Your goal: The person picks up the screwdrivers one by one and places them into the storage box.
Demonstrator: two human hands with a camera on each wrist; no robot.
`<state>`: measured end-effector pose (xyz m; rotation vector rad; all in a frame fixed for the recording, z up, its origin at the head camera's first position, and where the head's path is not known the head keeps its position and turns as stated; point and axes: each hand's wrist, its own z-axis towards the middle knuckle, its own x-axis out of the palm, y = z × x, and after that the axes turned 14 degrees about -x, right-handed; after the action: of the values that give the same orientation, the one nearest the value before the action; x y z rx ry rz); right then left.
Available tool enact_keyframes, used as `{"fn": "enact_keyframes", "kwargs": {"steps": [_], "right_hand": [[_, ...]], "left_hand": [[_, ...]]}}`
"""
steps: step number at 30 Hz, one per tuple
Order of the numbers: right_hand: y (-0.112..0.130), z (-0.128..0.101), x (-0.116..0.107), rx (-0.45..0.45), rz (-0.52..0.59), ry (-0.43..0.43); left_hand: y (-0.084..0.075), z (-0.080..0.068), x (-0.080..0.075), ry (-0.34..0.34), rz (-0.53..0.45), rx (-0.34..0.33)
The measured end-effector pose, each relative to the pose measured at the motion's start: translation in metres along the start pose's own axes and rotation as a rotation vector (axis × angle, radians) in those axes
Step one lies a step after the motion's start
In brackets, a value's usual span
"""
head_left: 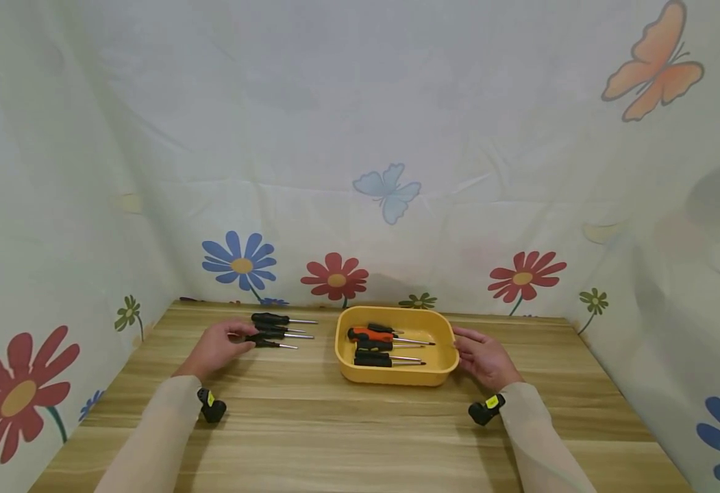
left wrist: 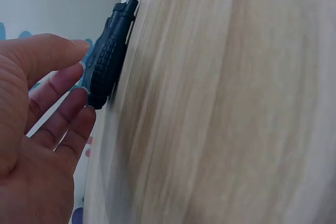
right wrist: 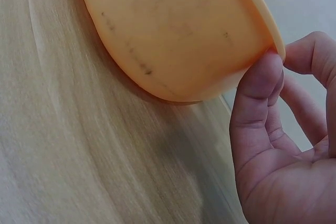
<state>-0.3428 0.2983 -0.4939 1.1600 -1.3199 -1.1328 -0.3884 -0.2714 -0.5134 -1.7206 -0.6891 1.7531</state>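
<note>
While the right hand point(head_left: 486, 358) touches the tray point(head_left: 396, 374), the left hand point(head_left: 218, 348) touches a screwdriver point(head_left: 270, 343).

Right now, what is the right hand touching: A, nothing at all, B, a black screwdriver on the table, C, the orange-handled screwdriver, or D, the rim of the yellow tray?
D: the right hand rests its thumb against the rim of the yellow tray, while the orange-handled screwdriver lies inside the tray, untouched.

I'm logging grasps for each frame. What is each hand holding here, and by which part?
The left hand touches a black screwdriver at its handle end, not yet gripping it. The right hand steadies the yellow tray, thumb against its rim.
</note>
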Motion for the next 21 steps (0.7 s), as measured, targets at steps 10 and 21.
{"fn": "enact_keyframes", "kwargs": {"steps": [10, 21], "right_hand": [[-0.0006, -0.0008, -0.0009, -0.004, 0.012, 0.009], [-0.0009, 0.0007, -0.0018, -0.003, 0.009, 0.005]], "left_hand": [[0.0032, 0.0034, 0.0015, 0.012, 0.023, 0.0], [0.0033, 0.0059, 0.0049, 0.007, 0.028, 0.031]]}}
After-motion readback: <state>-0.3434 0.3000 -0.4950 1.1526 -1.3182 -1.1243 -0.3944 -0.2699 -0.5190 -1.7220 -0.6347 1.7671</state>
